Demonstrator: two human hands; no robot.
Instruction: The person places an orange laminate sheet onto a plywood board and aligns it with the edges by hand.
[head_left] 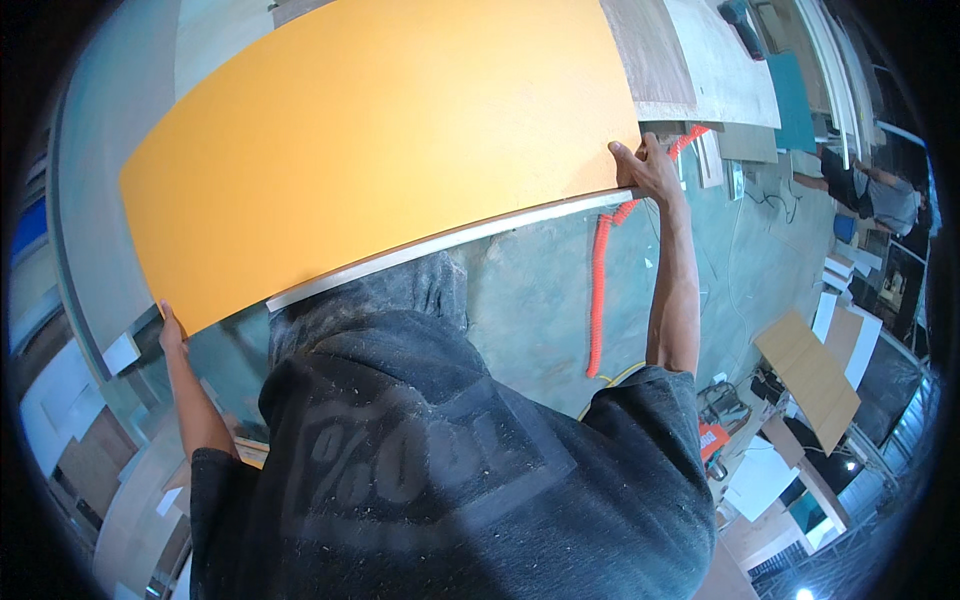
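Orange panel (380,150) ahead of torso, over grey desk (95,215), long axis roughly left-right between both hands, neither nearer: right hand (652,172) fingers gripping near right corner, left hand (172,328) touching near left corner, can't tell if its fingers are closed.

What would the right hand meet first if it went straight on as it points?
Now gripping the orange panel, the right hand would probably meet the near edge of the grey board first; depth is unclear, so it might pass underneath.
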